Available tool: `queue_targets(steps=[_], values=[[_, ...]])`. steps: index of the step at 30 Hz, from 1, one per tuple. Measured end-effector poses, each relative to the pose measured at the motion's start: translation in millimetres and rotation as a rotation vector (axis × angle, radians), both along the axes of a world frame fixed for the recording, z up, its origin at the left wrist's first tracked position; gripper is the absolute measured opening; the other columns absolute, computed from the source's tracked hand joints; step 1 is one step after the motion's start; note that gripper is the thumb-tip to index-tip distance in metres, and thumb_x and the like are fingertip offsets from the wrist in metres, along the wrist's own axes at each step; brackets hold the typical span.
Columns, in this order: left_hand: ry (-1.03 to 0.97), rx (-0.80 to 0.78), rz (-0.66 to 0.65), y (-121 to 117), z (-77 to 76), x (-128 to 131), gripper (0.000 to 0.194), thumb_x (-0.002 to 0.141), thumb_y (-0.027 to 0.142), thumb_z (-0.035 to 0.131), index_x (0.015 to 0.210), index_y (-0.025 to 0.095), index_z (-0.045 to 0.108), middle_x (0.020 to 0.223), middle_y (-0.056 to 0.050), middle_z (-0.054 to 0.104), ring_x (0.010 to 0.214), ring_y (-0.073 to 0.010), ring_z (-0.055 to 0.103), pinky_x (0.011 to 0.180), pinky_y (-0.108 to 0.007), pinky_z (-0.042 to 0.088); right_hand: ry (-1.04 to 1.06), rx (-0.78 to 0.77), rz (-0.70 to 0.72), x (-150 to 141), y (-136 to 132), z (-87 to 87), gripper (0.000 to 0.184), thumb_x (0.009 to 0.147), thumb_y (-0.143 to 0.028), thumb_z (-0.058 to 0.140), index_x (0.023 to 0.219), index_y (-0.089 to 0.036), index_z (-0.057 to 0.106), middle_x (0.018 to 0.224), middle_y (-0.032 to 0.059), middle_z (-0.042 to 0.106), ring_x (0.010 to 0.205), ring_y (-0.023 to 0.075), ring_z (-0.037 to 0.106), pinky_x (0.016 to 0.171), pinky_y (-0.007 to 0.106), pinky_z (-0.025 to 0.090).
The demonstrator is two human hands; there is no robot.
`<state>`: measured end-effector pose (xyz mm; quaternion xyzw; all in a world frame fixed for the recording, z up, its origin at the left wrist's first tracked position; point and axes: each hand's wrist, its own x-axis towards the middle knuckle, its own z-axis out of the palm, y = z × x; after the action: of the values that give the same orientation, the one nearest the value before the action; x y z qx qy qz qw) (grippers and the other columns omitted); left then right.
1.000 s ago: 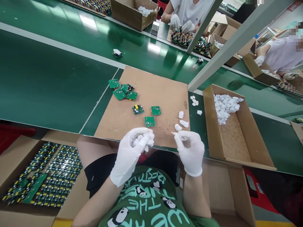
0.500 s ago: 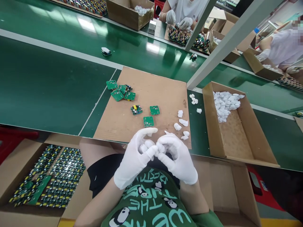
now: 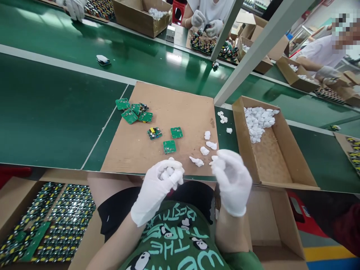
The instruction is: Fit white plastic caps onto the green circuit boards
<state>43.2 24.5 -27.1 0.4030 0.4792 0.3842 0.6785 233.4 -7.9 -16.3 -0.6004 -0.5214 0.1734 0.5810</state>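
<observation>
My left hand (image 3: pixel 159 189), in a white glove, is closed around a clump of small soft white pieces (image 3: pixel 166 173) above my lap, at the board's front edge. My right hand (image 3: pixel 234 182), also gloved, is at the front right corner of the cardboard sheet. Its fingers curl in, with the tips at a white piece (image 3: pixel 213 159) that they partly hide. More crumpled white pieces (image 3: pixel 204 150) lie in a loose line beside it, and a longer one (image 3: pixel 197 161) lies between my hands. Two green circuit boards (image 3: pixel 169 147) lie beyond my left hand.
The cardboard sheet (image 3: pixel 174 97) also bears a component-side-up board (image 3: pixel 154 133) and a board pile (image 3: pixel 130 116). Right stands a carton (image 3: pixel 281 165) of white pieces, behind small white discs (image 3: pixel 224 119). A slanted post (image 3: pixel 253 52) rises behind. Co-workers' gloved hands (image 3: pixel 215 28) work opposite.
My right hand has parted from my left and moved right to the white pieces. My left hand has closed around its clump. A co-worker's gloved hand has appeared at top left.
</observation>
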Motion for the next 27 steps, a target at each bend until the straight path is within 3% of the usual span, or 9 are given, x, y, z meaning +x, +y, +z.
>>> queue_targets(steps=[3, 6, 10, 15, 17, 19, 21, 24, 27], values=[[-0.046, -0.007, 0.014, 1, -1.7, -3, 0.025, 0.082, 0.038, 0.08, 0.09, 0.017, 0.071, 0.065, 0.0, 0.069, 0.057, -0.01, 0.057, 0.068, -0.025, 0.049, -0.247, -0.132, -0.187, 39, 31, -6.4, 0.038, 0.091, -0.025, 0.065, 0.129, -0.028, 0.067, 0.12, 0.0077, 0.063, 0.099, 0.0204, 0.069, 0.091, 0.039, 0.06], [-0.172, -0.014, -0.033, -1, -4.7, -5, 0.028, 0.085, 0.042, 0.077, 0.1, 0.018, 0.075, 0.073, -0.001, 0.07, 0.066, -0.0108, 0.059, 0.079, -0.026, 0.049, -0.412, -0.319, -0.143, 68, 71, -21.8, 0.039, 0.094, -0.032, 0.055, 0.128, -0.019, 0.067, 0.127, 0.0153, 0.061, 0.1, 0.0245, 0.069, 0.094, 0.045, 0.059], [-0.331, -0.058, -0.103, -5, -7.1, -5, 0.032, 0.088, 0.041, 0.074, 0.11, 0.018, 0.076, 0.081, -0.002, 0.067, 0.065, -0.0091, 0.054, 0.067, -0.023, 0.045, -0.462, -0.396, -0.049, 74, 95, -32.4, 0.04, 0.093, -0.028, 0.05, 0.127, -0.015, 0.067, 0.121, 0.0174, 0.069, 0.112, 0.0309, 0.066, 0.101, 0.051, 0.054], [-0.383, -0.123, -0.056, -7, -4.5, 0, 0.029, 0.09, 0.035, 0.074, 0.114, 0.019, 0.07, 0.079, -0.001, 0.064, 0.07, -0.01, 0.057, 0.067, -0.021, 0.046, -0.423, -0.389, -0.063, 43, 56, -8.2, 0.046, 0.097, -0.032, 0.05, 0.14, -0.018, 0.058, 0.121, 0.0161, 0.069, 0.097, 0.028, 0.069, 0.087, 0.048, 0.059], [-0.399, -0.106, -0.044, -7, -4.2, 2, 0.03, 0.091, 0.036, 0.074, 0.115, 0.019, 0.069, 0.08, -0.001, 0.063, 0.071, -0.0105, 0.058, 0.067, -0.022, 0.047, -0.383, -0.338, 0.115, 23, 34, 3.4, 0.047, 0.095, -0.035, 0.061, 0.14, -0.023, 0.058, 0.121, 0.0123, 0.069, 0.091, 0.0242, 0.07, 0.078, 0.041, 0.061], [-0.374, -0.079, -0.045, -6, -4.7, 4, 0.031, 0.091, 0.038, 0.073, 0.115, 0.018, 0.069, 0.08, 0.0, 0.062, 0.07, -0.0099, 0.054, 0.07, -0.023, 0.048, -0.394, -0.254, 0.391, 1, 18, 9.1, 0.046, 0.09, -0.033, 0.071, 0.135, -0.027, 0.061, 0.121, 0.009, 0.068, 0.093, 0.0224, 0.069, 0.082, 0.038, 0.061], [-0.347, -0.073, -0.027, -6, -5.7, 4, 0.03, 0.091, 0.04, 0.073, 0.112, 0.018, 0.071, 0.078, 0.0, 0.06, 0.066, -0.0083, 0.049, 0.069, -0.022, 0.048, -0.383, -0.178, 0.502, -16, 11, 8.1, 0.036, 0.089, -0.024, 0.073, 0.124, -0.027, 0.066, 0.118, 0.0066, 0.069, 0.101, 0.0215, 0.069, 0.089, 0.036, 0.059], [-0.433, -0.168, 0.006, -6, -6.7, 2, 0.028, 0.09, 0.036, 0.075, 0.111, 0.018, 0.074, 0.074, 0.002, 0.057, 0.065, -0.007, 0.048, 0.071, -0.02, 0.05, -0.299, -0.125, 0.441, -28, 8, 0.3, 0.017, 0.09, -0.013, 0.068, 0.103, -0.025, 0.066, 0.108, 0.0041, 0.07, 0.095, 0.0176, 0.068, 0.082, 0.03, 0.059], [-0.608, -0.29, 0.03, -8, -5.8, 0, 0.03, 0.09, 0.032, 0.075, 0.115, 0.015, 0.075, 0.068, 0.002, 0.055, 0.073, -0.0108, 0.058, 0.083, -0.027, 0.056, -0.244, -0.14, 0.398, -26, 5, -5.3, 0.014, 0.09, -0.013, 0.068, 0.096, -0.025, 0.062, 0.1, 0.0014, 0.07, 0.082, 0.0148, 0.067, 0.07, 0.026, 0.057]])
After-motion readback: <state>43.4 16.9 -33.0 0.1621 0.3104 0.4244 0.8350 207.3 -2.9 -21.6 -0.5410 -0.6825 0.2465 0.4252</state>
